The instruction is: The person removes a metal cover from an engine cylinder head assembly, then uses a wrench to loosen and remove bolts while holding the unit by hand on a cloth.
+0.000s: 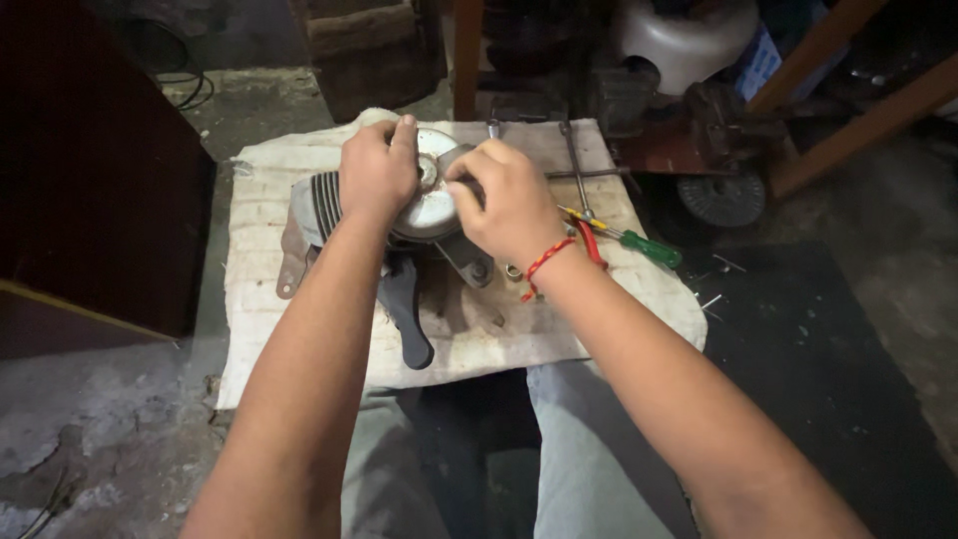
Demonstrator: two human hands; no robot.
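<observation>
Cloth [299, 349], stained white, covered the work surface. Black lever [407, 309] lay toward its near edge. At centre sat a small engine [329, 205] with round metal cover [431, 205]; left hand [377, 172] clenched over the cover's left rim, right hand [511, 205] gripped its right side. Green-handled screwdriver [639, 245] rested by the right edge, cross wrench [577, 165] toward the far edge.

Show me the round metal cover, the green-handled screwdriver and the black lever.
Round metal cover [431, 205], head view: its domed face.
Green-handled screwdriver [654, 250], head view: the green handle.
Black lever [409, 319], head view: mid-shaft.
</observation>
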